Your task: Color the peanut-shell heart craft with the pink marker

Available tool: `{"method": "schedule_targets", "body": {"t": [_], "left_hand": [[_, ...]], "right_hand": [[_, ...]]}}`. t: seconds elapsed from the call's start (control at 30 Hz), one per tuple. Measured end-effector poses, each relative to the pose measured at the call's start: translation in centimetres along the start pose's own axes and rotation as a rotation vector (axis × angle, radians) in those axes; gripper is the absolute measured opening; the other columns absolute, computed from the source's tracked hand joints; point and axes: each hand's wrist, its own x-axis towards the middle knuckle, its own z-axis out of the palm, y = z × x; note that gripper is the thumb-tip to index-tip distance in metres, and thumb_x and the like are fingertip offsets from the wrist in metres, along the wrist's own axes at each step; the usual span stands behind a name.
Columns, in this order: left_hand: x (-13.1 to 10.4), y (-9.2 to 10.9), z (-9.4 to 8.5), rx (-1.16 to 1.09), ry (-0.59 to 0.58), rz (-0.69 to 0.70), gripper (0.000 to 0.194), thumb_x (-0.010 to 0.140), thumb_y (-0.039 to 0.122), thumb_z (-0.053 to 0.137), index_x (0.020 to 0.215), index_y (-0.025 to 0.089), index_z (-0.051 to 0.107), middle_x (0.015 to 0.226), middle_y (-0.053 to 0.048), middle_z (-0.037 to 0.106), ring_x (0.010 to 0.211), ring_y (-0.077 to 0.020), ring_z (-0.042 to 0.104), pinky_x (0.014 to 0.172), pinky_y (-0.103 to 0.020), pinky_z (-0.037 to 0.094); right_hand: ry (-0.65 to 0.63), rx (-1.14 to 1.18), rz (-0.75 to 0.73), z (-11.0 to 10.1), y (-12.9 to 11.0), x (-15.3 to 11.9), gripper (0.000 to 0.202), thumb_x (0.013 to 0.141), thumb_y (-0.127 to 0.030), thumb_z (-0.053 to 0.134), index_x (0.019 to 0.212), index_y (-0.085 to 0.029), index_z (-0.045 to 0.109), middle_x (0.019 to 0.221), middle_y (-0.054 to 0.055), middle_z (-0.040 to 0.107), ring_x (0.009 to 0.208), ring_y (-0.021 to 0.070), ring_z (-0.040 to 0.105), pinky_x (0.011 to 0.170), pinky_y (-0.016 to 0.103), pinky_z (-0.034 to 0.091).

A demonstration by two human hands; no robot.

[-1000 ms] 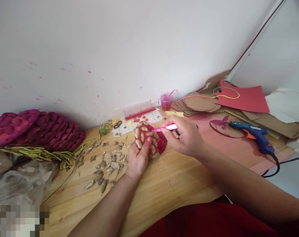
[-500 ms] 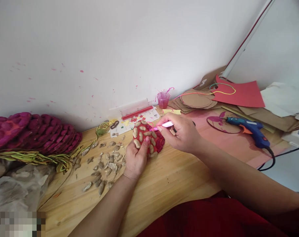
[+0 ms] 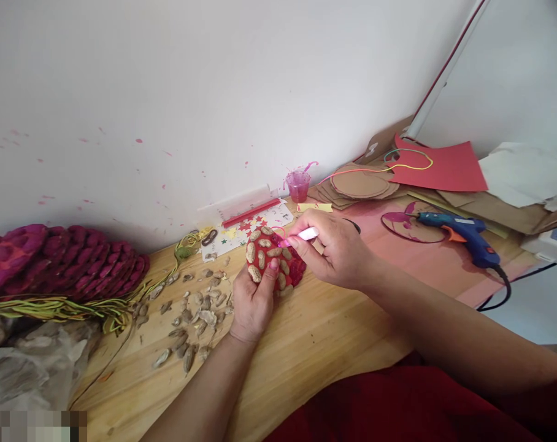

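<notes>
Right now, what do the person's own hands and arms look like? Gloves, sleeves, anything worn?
Left hand and right hand: ungloved, no watch or bracelet visible. Left forearm: bare as far as the view shows. Right forearm: bare up to a dark red sleeve at the lower right edge.

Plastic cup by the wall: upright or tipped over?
Upright. The plastic cup stands with its rim on top and its base on the table, pink splashes marking the wall behind it.
</notes>
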Motion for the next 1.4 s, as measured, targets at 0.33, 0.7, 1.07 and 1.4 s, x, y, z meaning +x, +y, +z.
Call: {"method": "schedule_targets", "body": {"t": [0.33, 0.7, 1.07, 1.4], "left_hand": [[0.2, -0.3, 0.1, -0.151, -0.012, -0.056, 0.037, 0.088, 0.049, 0.073, 0.103, 0.015, 0.075, 0.098, -0.008, 0.078, 0.089, -0.0233, 0.071, 0.083, -0.033, 0.057], [0.4, -0.8, 0.0, -0.271, -0.013, -0.121, 0.045, 0.084, 0.052, 0.076, 0.112, 0.016, 0.076, 0.113, -0.01, 0.079, 0.106, -0.0289, 0.073, 0.096, -0.039, 0.057], [0.6, -1.5, 0.1, -0.436, 0.002, -0.152, 0.04, 0.085, 0.045, 0.078, 0.113, 0.016, 0.076, 0.113, -0.011, 0.08, 0.099, -0.0271, 0.076, 0.09, -0.04, 0.06], [0.7, -1.3, 0.3, -0.526, 0.006, -0.17, 0.043, 0.084, 0.041, 0.079, 0.119, 0.015, 0.074, 0.115, -0.013, 0.079, 0.103, -0.0288, 0.076, 0.093, -0.042, 0.06]], "right_hand": [[0.01, 0.152, 0.089, 0.0, 0.0, 0.1, 0.004, 0.096, -0.021, 0.059, 0.092, -0.02, 0.059, 0.073, -0.002, 0.065, 0.056, 0.0104, 0.05, 0.055, 0.026, 0.039], [0.024, 0.139, 0.101, 0.3, 0.3, 0.1, 0.003, 0.094, -0.02, 0.06, 0.091, -0.02, 0.059, 0.074, -0.001, 0.064, 0.058, 0.0107, 0.05, 0.055, 0.025, 0.038], [0.031, 0.243, 0.154, 0.4, 0.4, 0.2, 0.006, 0.097, -0.023, 0.059, 0.093, -0.019, 0.061, 0.069, -0.002, 0.064, 0.053, 0.0093, 0.048, 0.049, 0.023, 0.034], [0.034, 0.268, 0.211, 0.4, 0.7, 0.0, 0.009, 0.096, -0.028, 0.062, 0.094, -0.018, 0.061, 0.072, -0.002, 0.061, 0.055, 0.0091, 0.049, 0.051, 0.023, 0.037]]}}
